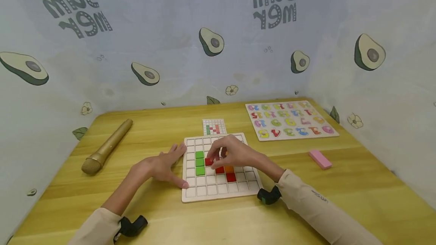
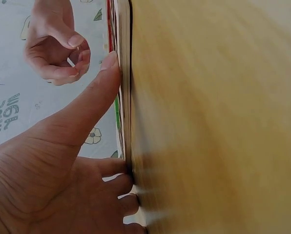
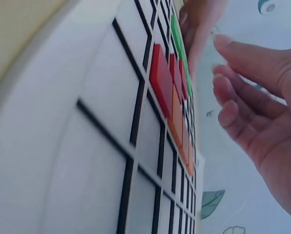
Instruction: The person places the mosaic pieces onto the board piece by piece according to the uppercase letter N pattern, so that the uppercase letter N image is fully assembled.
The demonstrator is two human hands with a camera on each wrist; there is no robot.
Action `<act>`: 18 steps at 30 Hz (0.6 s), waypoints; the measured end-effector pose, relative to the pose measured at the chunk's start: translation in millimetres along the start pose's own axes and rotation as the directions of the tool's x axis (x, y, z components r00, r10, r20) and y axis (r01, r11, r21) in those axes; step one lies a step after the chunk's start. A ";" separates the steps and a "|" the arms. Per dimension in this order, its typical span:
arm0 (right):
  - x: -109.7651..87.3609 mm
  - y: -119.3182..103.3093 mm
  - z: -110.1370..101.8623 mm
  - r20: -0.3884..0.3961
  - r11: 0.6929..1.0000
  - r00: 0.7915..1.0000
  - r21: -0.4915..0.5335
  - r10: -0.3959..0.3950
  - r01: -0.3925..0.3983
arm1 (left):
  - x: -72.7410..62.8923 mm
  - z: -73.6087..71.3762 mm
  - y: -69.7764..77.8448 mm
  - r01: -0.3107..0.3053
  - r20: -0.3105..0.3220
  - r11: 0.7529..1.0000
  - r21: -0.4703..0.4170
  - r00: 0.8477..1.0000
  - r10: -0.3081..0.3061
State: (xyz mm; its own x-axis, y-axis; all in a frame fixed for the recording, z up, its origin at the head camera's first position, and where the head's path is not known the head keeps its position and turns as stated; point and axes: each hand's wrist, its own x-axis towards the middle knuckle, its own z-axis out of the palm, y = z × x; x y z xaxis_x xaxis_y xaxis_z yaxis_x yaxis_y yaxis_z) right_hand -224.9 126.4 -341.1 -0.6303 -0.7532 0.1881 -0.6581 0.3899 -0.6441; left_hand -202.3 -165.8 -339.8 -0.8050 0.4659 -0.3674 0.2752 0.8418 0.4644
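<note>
A white gridded board (image 1: pixel 206 191) lies flat on the table. Three green tiles (image 1: pixel 199 162) stand in one column, beside red tiles (image 1: pixel 231 177) set on a diagonal. Orange tiles (image 3: pixel 176 113) are partly covered by my right hand in the head view. My left hand (image 1: pixel 162 165) rests along the board's left edge, thumb (image 2: pixel 94 100) and fingertips touching its side. Over the middle of the board hovers my right hand (image 1: pixel 235 151), fingers loosely bent near a red tile. A gap shows between its thumb and fingers in the right wrist view, with nothing visible in it.
Behind the board lies a small pattern card (image 1: pixel 219 122). A number puzzle board (image 1: pixel 293 137) is at the back right, with a pink block (image 1: pixel 320 159) in front of it. To the left lies a gold microphone (image 1: pixel 107 146). Printed cloth (image 1: pixel 177 18) surrounds the table (image 1: pixel 163 214).
</note>
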 end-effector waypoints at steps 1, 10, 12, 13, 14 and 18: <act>-0.9 2.2 -1.4 0.006 1.000 1.000 0.019 -0.003 0.003 | -0.2 0.1 0.1 0.003 -0.002 1.000 -0.001 1.000 -0.003; -16.4 21.3 -14.5 0.023 0.979 0.999 0.201 -0.027 0.022 | 0.2 3.1 -0.3 0.019 0.002 1.000 -0.011 1.000 -0.019; -20.2 25.6 -18.7 0.028 0.972 0.999 0.236 -0.017 0.009 | 0.1 2.6 -0.7 0.018 0.001 1.000 -0.008 1.000 -0.018; -22.5 27.9 -20.6 0.028 0.968 1.000 0.251 -0.013 0.006 | 0.1 2.2 -0.8 0.015 0.001 1.000 -0.008 1.000 -0.015; -25.2 29.6 -22.5 0.025 0.962 1.000 0.272 -0.009 0.002 | 0.1 1.7 -0.7 0.013 0.002 1.000 -0.008 1.000 -0.013; -37.1 36.5 -26.7 -0.011 0.940 1.000 0.341 -0.009 0.012 | -0.3 -0.3 -0.4 0.018 0.002 1.000 -0.005 1.000 -0.018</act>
State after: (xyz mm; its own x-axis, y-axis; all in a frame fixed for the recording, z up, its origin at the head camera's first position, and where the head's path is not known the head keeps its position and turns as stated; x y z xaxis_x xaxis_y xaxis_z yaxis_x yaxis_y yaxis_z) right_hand -236.6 182.8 -351.8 -0.6290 -0.7509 0.2013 -0.4857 0.1774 -0.8559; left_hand -202.3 -166.3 -339.6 -0.8091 0.4508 -0.3770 0.2575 0.8487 0.4620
